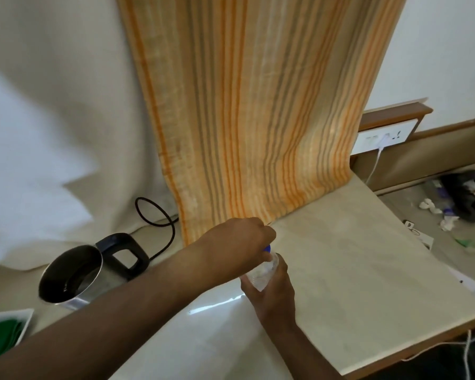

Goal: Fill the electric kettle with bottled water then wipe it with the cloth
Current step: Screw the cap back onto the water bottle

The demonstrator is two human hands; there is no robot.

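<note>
A clear plastic water bottle [262, 274] with a blue cap [266, 248] stands near the middle of the pale table. My right hand [274, 294] grips its body from the near side. My left hand [242, 242] reaches across from the left and closes over the cap. A steel electric kettle [72, 272] with a black handle sits at the left, lid open, dark inside. A green cloth [3, 337] lies in a white tray at the lower left edge.
The kettle's black cord [159, 215] loops behind it. An orange striped curtain [258, 119] hangs down onto the table's back. A wall socket with a white charger [384, 139] is at the right. Litter lies on the floor [455, 204] past the table's right edge.
</note>
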